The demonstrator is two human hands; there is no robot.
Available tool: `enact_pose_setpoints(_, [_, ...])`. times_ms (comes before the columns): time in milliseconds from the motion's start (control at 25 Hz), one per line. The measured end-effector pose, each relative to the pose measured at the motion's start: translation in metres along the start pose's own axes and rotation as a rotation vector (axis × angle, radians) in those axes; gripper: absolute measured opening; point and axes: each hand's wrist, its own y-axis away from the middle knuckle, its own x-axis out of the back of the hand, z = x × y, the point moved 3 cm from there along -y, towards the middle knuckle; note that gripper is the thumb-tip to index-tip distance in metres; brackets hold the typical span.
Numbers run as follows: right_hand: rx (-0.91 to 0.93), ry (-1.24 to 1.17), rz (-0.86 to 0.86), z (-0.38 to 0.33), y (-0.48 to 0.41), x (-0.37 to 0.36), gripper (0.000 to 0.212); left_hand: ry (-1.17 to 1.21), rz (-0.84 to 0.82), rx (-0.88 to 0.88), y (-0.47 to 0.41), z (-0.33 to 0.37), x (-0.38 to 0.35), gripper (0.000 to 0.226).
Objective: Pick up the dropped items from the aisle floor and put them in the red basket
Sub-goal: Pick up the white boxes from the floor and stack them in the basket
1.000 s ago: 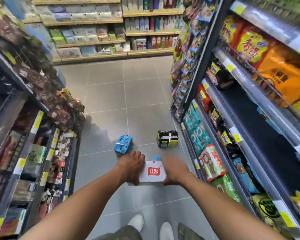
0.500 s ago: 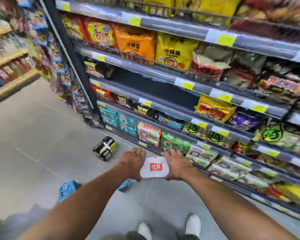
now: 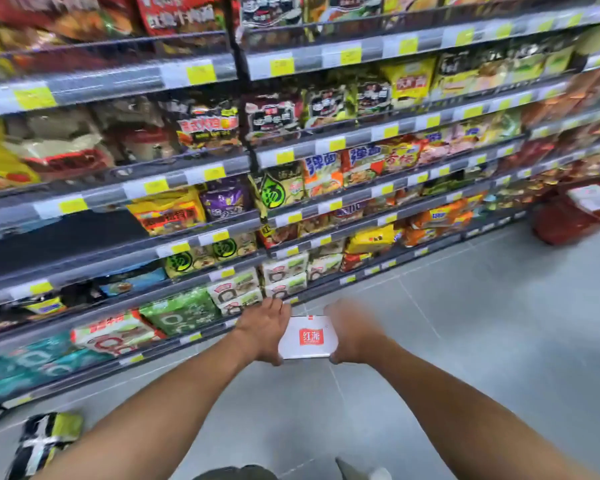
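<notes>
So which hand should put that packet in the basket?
Probably the right hand: it shares the flat white red-logo packet with the left hand, but the red shopping basket stands on its side.

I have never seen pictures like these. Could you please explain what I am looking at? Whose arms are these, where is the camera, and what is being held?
There is no machine here. A person wears a wide-angle camera on the head, looking forward and down, so you see that person's own two arms. The left hand and the right hand grip a white pack with a red logo between them, above the grey tiled floor. A black and green pack lies on the floor at the lower left. On the right, by the shelves of food packs, stands the red basket. What looks like a similar white pack lies in it.
</notes>
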Motion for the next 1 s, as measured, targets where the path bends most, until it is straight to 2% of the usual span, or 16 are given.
enact_pose_setpoints(280, [-0.308,-0.121,0.112,0.218,0.147,-0.012,0.092,-0.115,0.04,-0.327,-0.109,0.231,0.071,0.095])
enact_pose_setpoints(480, [-0.555,-0.232,0.147,0.337,0.244,-0.032,0.092,-0.227,0.088,-0.554,-0.166,0.381,0.107,0.083])
enact_pose_setpoints(720, [-0.784,-0.314,0.163,0.431,0.304,-0.048,0.086,-0.368,0.083,-0.779,-0.234,0.505,0.137,0.08])
enact_pose_setpoints(1000, [-0.917,-0.383,0.159,0.551,0.298,-0.035,0.078,-0.442,0.042,-0.915,-0.346,0.598,0.189,0.075])
